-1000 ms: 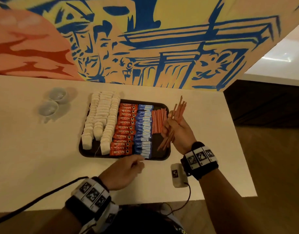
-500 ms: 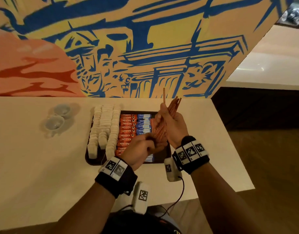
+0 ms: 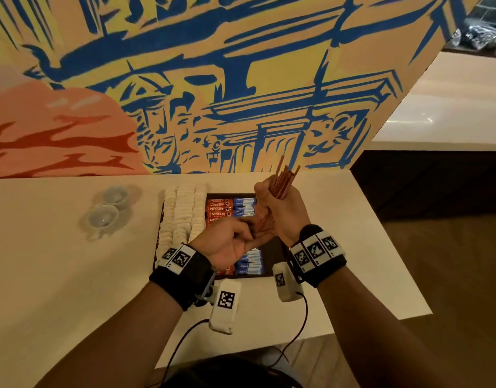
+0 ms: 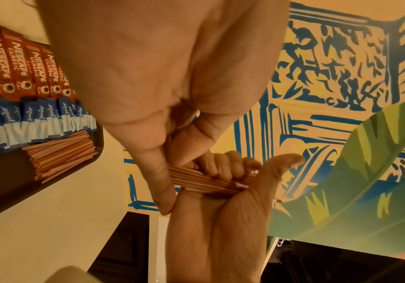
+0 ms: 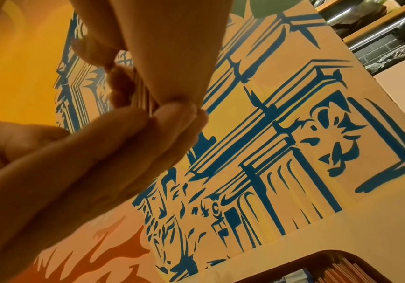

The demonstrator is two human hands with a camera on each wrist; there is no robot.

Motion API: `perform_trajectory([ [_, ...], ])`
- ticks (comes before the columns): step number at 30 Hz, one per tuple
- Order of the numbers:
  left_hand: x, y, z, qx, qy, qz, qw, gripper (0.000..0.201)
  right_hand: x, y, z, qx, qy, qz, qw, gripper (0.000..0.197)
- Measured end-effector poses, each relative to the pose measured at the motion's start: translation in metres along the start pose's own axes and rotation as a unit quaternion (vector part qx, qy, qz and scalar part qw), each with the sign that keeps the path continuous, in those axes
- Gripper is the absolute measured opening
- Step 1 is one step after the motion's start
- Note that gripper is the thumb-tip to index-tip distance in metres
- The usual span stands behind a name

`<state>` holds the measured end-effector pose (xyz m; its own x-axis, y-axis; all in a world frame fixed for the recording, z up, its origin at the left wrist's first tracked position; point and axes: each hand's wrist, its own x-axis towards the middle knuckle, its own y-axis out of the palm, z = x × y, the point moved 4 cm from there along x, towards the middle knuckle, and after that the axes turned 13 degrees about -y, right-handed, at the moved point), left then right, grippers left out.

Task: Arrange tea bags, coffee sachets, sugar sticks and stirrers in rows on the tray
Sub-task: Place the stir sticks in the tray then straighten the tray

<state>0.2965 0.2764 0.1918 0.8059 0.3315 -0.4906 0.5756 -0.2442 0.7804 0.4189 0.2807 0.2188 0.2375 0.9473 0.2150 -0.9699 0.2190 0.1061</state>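
Right hand [image 3: 283, 211] fisted around stirrer bundle [image 3: 281, 180] above tray [image 3: 274, 247]; long axis near-upright, tips fanning up toward mural. Left hand [image 3: 232, 242], fingers extended, flat against bundle's lower end.

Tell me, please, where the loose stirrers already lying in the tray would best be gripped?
Grip the stirrers in the tray across their middle, from above: they lie flat, side by side, beside the blue sugar sticks, so an end grip would fan them.

I see black wristbands [image 3: 182, 275] with checkered marker tags; white camera pods [image 3: 225, 305] trailing thin black cables [image 3: 179, 343].
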Motion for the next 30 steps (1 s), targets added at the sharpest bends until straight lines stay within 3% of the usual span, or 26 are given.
perform_trajectory([
  [3, 0.005, -0.003, -0.003, 0.001, -0.015, -0.008, 1.000, 0.051, 0.001, -0.002, -0.004, -0.016, 0.001, 0.014, 1.000, 0.046],
  [7, 0.016, -0.005, -0.008, 0.014, -0.028, -0.019, 0.999, 0.048, 0.009, -0.005, -0.009, -0.031, 0.016, 0.013, 0.999, 0.041],
  [9, 0.025, -0.008, -0.017, 0.106, -0.023, -0.071, 0.992, 0.042, 0.015, -0.010, -0.016, -0.058, 0.050, -0.007, 0.997, 0.042],
  [10, 0.029, -0.012, -0.025, 0.214, 0.005, -0.126, 0.969, 0.040, 0.018, -0.014, -0.022, -0.071, 0.066, -0.013, 0.995, 0.042],
  [11, 0.029, -0.011, -0.036, 0.345, 0.052, -0.189, 0.918, 0.044, 0.020, -0.018, -0.027, -0.079, 0.081, -0.013, 0.993, 0.041],
  [12, 0.028, -0.008, -0.048, 0.464, 0.114, -0.239, 0.845, 0.053, 0.022, -0.021, -0.032, -0.082, 0.095, -0.006, 0.992, 0.038],
  [13, 0.025, 0.001, -0.057, 0.544, 0.182, -0.248, 0.781, 0.064, 0.024, -0.023, -0.035, -0.087, 0.106, 0.008, 0.991, 0.035],
  [16, 0.019, 0.032, -0.073, 0.661, 0.283, -0.178, 0.672, 0.077, 0.032, -0.026, -0.044, -0.132, 0.112, 0.054, 0.983, 0.036],
  [19, 0.026, 0.039, -0.081, 0.782, 0.263, -0.136, 0.548, 0.072, 0.040, -0.027, -0.047, -0.178, 0.103, 0.083, 0.975, 0.031],
  [21, 0.033, 0.034, -0.088, 0.805, 0.268, -0.146, 0.509, 0.071, 0.046, -0.028, -0.050, -0.172, 0.112, 0.080, 0.975, 0.036],
  [23, 0.038, 0.029, -0.093, 0.797, 0.258, -0.155, 0.524, 0.071, 0.052, -0.029, -0.054, -0.162, 0.119, 0.080, 0.976, 0.039],
  [25, 0.042, 0.025, -0.095, 0.771, 0.231, -0.141, 0.577, 0.072, 0.057, -0.030, -0.058, -0.157, 0.125, 0.085, 0.976, 0.039],
  [26, 0.044, 0.021, -0.098, 0.739, 0.226, -0.144, 0.618, 0.071, 0.057, -0.031, -0.060, -0.145, 0.130, 0.081, 0.978, 0.041],
  [28, 0.050, 0.008, -0.103, 0.627, 0.216, -0.183, 0.726, 0.065, 0.059, -0.037, -0.065, -0.111, 0.138, 0.049, 0.983, 0.053],
  [30, 0.058, -0.011, -0.098, 0.485, 0.149, -0.224, 0.832, 0.054, 0.061, -0.043, -0.067, -0.080, 0.126, -0.001, 0.989, 0.062],
])
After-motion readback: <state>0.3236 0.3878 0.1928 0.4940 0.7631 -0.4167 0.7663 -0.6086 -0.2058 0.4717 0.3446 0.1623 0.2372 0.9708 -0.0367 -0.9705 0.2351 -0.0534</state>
